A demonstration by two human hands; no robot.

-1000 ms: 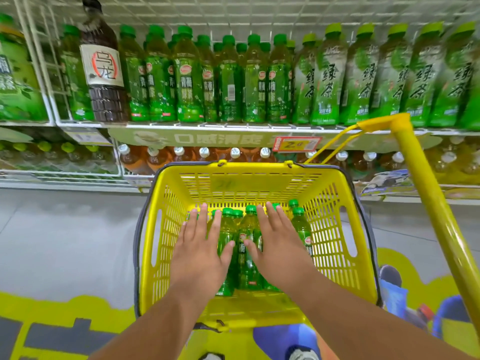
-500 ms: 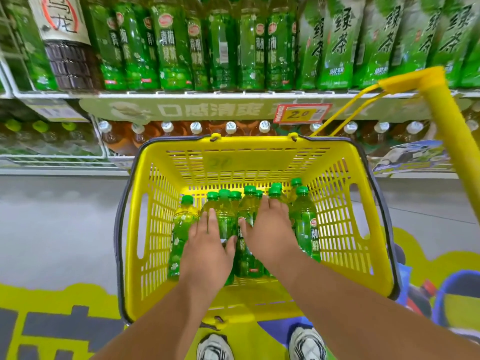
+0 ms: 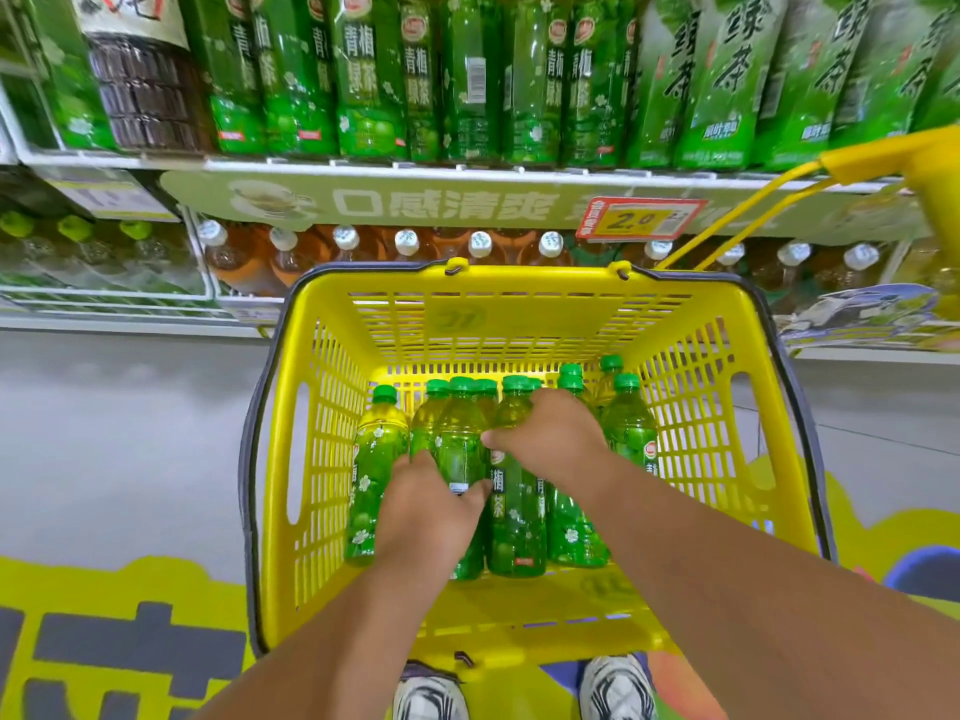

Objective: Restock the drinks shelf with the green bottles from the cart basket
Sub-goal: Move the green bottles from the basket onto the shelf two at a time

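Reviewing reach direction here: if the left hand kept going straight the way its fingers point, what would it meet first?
The left hand already lies on the green bottles in the yellow basket; pushing on, it would likely just slide up their shoulders toward the caps, though depth is unclear.

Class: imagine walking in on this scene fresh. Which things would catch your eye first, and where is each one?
The bright yellow basket fills the centre, with green bottles standing inside. The left hand and right hand reach in among them. Above, a shelf carries a packed row of green bottles, with a red-and-yellow price tag below its edge.
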